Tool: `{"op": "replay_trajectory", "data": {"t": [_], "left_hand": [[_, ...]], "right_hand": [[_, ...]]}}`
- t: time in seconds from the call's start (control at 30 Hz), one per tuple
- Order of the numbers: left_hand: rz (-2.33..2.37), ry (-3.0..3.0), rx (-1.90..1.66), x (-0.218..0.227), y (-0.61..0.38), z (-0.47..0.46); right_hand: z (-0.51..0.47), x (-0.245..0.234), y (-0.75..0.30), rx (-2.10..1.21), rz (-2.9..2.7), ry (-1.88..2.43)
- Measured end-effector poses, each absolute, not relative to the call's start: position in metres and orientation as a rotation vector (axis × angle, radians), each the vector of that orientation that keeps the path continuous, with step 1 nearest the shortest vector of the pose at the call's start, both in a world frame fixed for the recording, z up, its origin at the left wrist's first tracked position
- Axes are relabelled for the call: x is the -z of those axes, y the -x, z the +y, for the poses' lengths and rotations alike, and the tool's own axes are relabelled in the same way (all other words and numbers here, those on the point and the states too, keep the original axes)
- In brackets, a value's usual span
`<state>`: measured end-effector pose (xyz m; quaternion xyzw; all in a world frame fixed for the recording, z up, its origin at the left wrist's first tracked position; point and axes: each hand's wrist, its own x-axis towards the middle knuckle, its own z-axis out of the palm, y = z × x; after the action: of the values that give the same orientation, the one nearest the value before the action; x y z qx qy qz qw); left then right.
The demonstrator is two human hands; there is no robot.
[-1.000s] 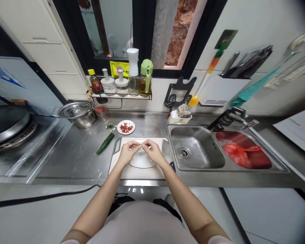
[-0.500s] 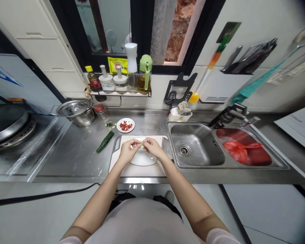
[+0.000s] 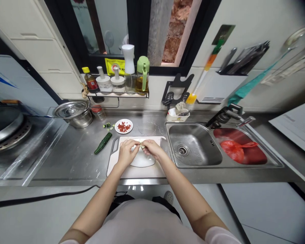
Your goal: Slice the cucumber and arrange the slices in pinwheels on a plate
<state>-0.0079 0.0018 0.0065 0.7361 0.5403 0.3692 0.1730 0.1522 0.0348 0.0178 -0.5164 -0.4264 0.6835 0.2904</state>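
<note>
Over the white cutting board (image 3: 113,166), my two hands meet fingertip to fingertip. A small pale-green piece (image 3: 141,145), perhaps a garlic clove, shows between them; its kind is too small to make out. My left hand (image 3: 127,152) pinches at its left side, thumb against fingers. My right hand (image 3: 152,149) grips it from the right with bent fingers. Just below the hands lies a smooth white dish-like thing (image 3: 142,161) with a curved front edge, partly covered by them. To the left of the board rests a dark green cucumber (image 3: 103,143).
Behind the board stands a white plate (image 3: 116,128) of chopped red pieces, with green cucumber slices (image 3: 108,126) beside it. A lidded steel pot (image 3: 78,118) and a red-topped jar (image 3: 98,113) are at back left. The sink (image 3: 195,145) lies right, holding a red bag (image 3: 234,151).
The view has shifted slightly. My left fingers have lifted and spread a little around the small piece, while my right hand keeps its grip at nearly the same place.
</note>
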Motion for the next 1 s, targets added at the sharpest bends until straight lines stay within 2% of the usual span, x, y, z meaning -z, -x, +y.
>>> {"op": "replay_trajectory", "data": {"t": [0.3,0.6,1.0], "left_hand": [[1.634,-1.841,-1.038,0.001,-0.004,-0.002],[1.242,-0.965,-1.109,0.039,-0.024,0.013],[1.253,-0.963,-0.925,0.086,-0.054,0.029]], "right_hand": [[0.036,-0.014,-0.155,-1.833,-1.072,1.453],[0.033,0.014,-0.185,-1.377,-1.636,1.229],[0.023,0.060,-0.213,-1.066,-1.821,1.615]]}}
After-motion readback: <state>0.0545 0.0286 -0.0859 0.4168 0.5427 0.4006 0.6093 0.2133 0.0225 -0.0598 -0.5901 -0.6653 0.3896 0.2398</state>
